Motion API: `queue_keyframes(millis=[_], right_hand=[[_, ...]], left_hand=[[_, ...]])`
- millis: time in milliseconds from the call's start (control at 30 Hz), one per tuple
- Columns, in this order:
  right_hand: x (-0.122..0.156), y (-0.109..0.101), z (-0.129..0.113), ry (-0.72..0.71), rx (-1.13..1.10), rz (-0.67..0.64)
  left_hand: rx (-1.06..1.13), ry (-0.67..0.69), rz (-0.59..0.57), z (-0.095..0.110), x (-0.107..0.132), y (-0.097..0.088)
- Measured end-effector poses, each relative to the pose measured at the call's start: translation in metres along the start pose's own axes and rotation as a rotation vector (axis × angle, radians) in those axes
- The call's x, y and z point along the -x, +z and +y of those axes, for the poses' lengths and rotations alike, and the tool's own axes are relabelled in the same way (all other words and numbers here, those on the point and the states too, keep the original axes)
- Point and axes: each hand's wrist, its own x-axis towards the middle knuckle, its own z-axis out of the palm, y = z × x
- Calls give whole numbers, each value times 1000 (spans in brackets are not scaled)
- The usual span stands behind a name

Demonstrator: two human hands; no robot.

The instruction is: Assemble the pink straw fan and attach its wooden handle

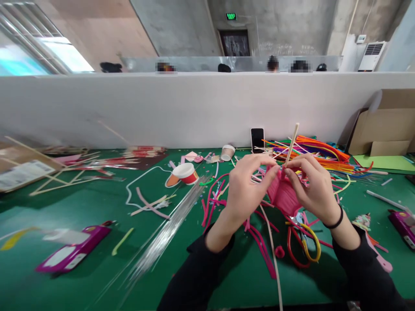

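Both hands meet over the green table (97, 207) around a pink bundle of pipe cleaners (285, 196) wound on a thin wooden stick (292, 142) that points up and away. My left hand (248, 190) pinches the bundle's top left with its fingers closed. My right hand (316, 188), a black band on its wrist, grips the bundle and the stick from the right. Loose pink pipe cleaners (256, 235) lie under the hands.
A heap of coloured pipe cleaners (320, 155) lies behind the hands, beside a phone (257, 139) leaning on the white partition. Silver wires (168, 229), paper cups (186, 172), purple packages (73, 252), wooden sticks (48, 181) and a cardboard box (385, 125) surround the area.
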Motion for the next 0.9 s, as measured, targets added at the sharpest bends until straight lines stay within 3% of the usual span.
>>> queue_keyframes(millis=[133, 300, 600, 767, 900], right_hand=[[1, 0, -4, -1, 63, 82], [1, -1, -9, 32, -6, 74], [-2, -17, -11, 101, -208, 12], [1, -12, -21, 49, -58, 72], [0, -14, -18, 21, 81, 167]], left_hand=[[-97, 123, -65, 6, 9, 10], [-208, 183, 77, 4, 13, 21], [-83, 202, 37, 12, 14, 11], [-26, 78, -41, 16, 12, 7], [35, -57, -226, 27, 14, 7]])
